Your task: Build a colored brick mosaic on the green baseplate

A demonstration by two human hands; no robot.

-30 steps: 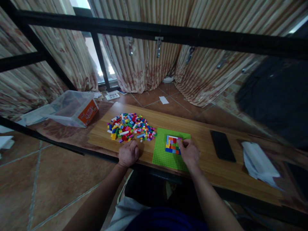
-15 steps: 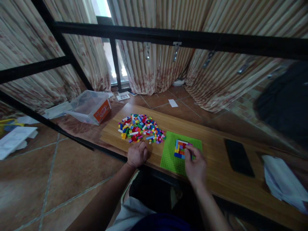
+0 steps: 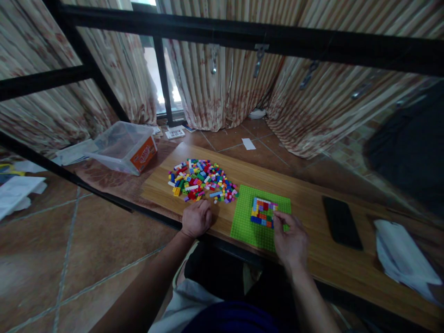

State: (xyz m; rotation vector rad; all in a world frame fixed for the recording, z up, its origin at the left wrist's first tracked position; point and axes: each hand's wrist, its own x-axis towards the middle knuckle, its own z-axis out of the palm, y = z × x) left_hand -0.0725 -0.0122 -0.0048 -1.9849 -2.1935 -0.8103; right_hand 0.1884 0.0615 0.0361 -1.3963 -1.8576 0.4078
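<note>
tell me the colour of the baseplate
The baseplate is bright green, seen best in the head view.

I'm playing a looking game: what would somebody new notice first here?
Probably the heap of bright bricks on the wooden board, just beyond the left hand. Next, perhaps, the green baseplate right of the heap, with a colourful brick patch on it and the right hand's fingertips at the patch's right side.

1 baseplate [image 3: 243, 224], 1 bin [image 3: 144, 156], 1 phone [image 3: 342, 223].
</note>
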